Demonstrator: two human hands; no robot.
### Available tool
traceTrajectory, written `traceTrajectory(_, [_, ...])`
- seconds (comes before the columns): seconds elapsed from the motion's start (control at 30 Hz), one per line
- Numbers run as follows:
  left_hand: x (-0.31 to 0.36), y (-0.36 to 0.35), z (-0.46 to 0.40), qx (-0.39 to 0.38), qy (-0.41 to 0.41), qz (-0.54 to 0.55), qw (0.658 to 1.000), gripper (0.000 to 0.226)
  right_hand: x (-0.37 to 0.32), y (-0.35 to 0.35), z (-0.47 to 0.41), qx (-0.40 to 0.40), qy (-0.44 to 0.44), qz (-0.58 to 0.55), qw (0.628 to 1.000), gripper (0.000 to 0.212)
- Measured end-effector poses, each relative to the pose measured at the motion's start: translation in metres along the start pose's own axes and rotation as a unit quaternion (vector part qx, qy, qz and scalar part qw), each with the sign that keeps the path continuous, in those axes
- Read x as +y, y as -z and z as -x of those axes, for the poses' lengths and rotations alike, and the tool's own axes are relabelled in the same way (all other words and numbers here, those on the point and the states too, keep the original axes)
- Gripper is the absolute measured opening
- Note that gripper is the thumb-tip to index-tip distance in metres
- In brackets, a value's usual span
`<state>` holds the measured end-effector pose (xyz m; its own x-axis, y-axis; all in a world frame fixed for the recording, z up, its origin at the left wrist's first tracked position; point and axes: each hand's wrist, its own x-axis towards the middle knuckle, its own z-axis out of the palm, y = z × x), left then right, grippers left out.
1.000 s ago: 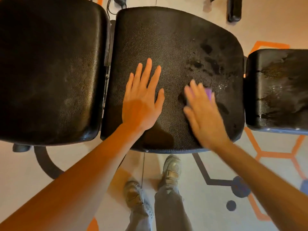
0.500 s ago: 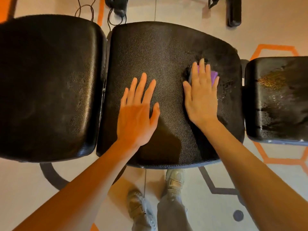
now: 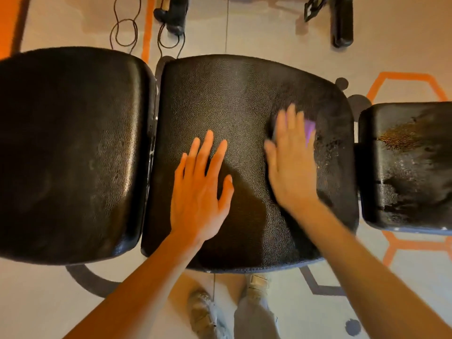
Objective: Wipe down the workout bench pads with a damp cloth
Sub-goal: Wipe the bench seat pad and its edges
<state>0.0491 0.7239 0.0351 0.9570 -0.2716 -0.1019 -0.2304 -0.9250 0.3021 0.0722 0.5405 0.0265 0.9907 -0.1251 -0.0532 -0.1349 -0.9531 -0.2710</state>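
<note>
Now, cloth: a purple cloth (image 3: 310, 130) lies flat under the right hand (image 3: 292, 165), on the right part of the middle pad (image 3: 220, 99).
Right hand: fingers straight, pressing the cloth; blurred.
Left hand (image 3: 199, 192): flat, spread, bracing mid-pad.
Dry side: likely leftward, past the left hand, toward the left pad (image 3: 73, 143).
Pads: 3 in a row, left to right; the right pad (image 3: 411, 167) shows wet streaks.
Room: patterned floor (image 3: 269, 33), cords (image 3: 123, 30).

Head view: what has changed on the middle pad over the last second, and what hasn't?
The right hand, fingers flat on the purple cloth, swept it from the near right of the middle pad toward the far edge; it is motion-blurred now. Dark wet blotches on the pad's far right are wiped away. The left hand stayed flat and open on the pad. The left pad looks unchanged, the right pad still streaked.
</note>
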Motion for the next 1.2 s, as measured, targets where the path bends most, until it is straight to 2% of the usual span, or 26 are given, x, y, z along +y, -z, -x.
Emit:
traceTrajectory(0.07, [0.0,0.001,0.0,-0.005,0.006,-0.005,1.0,0.059,-0.004,0.005,0.057,-0.049,0.082,0.008,0.995,0.057])
traceTrajectory(0.13, [0.0,0.002,-0.001,-0.009,0.006,-0.007,1.0,0.059,0.009,0.004,0.037,-0.049,0.116,-0.002,0.992,0.057])
traceTrajectory(0.27, [0.0,0.0,-0.001,-0.011,0.007,-0.009,1.0,0.059,0.012,0.007,-0.097,0.014,-0.012,-0.008,1.0,0.06])
traceTrajectory(0.33, [-0.001,0.001,-0.001,-0.011,0.007,-0.006,1.0,0.06,0.004,0.002,-0.089,0.017,-0.025,-0.017,0.999,0.06])
traceTrajectory(0.43, [0.0,0.002,0.0,-0.017,0.012,-0.01,1.0,0.06,-0.003,0.004,0.015,-0.043,0.125,-0.016,0.991,0.058])
traceTrajectory(0.5, [0.0,0.003,-0.002,-0.019,0.014,-0.009,1.0,0.06,0.011,0.007,0.021,-0.056,0.195,-0.012,0.979,0.056])
traceTrajectory(0.53, [0.0,0.003,-0.002,-0.022,0.013,-0.005,1.0,0.06,0.014,0.008,-0.003,-0.044,0.193,-0.014,0.98,0.056])
traceTrajectory(0.63, [0.0,0.001,0.0,-0.022,0.015,-0.002,1.0,0.06,0.01,0.01,-0.114,0.008,0.057,0.002,0.998,0.058])
traceTrajectory(0.7, [0.0,0.001,-0.001,-0.02,0.015,-0.003,1.0,0.06,0.006,0.007,-0.137,0.01,0.009,-0.015,1.0,0.059])
traceTrajectory(0.77, [0.0,0.002,-0.001,-0.019,0.017,0.0,1.0,0.06,0.0,0.004,-0.088,0.003,0.034,-0.03,0.999,0.059])
traceTrajectory(0.83, [0.001,0.003,-0.001,-0.024,0.02,-0.005,0.999,0.06,0.003,0.001,-0.013,-0.03,0.113,-0.031,0.993,0.059])
traceTrajectory(0.9, [0.001,0.004,-0.002,-0.023,0.02,-0.005,1.0,0.06,0.014,-0.001,-0.003,-0.04,0.158,-0.014,0.987,0.058])
traceTrajectory(0.93, [0.001,0.004,-0.002,-0.023,0.017,-0.003,1.0,0.06,0.015,0.0,-0.025,-0.025,0.141,-0.019,0.99,0.058])
traceTrajectory(1.0, [0.001,0.003,-0.001,-0.021,0.019,0.001,1.0,0.06,0.016,0.006,-0.09,0.017,0.048,-0.008,0.999,0.058])
traceTrajectory(1.07, [0.001,0.003,-0.001,-0.019,0.02,0.003,1.0,0.059,0.02,0.01,-0.127,0.023,-0.009,-0.008,1.0,0.059])
traceTrajectory(1.13, [0.001,0.003,-0.001,-0.016,0.017,0.007,1.0,0.059,0.02,0.008,-0.098,0.017,0.011,-0.017,1.0,0.059])
traceTrajectory(1.2, [0.002,0.003,-0.001,-0.018,0.016,0.004,1.0,0.06,0.023,0.007,-0.029,-0.024,0.101,-0.01,0.995,0.059])
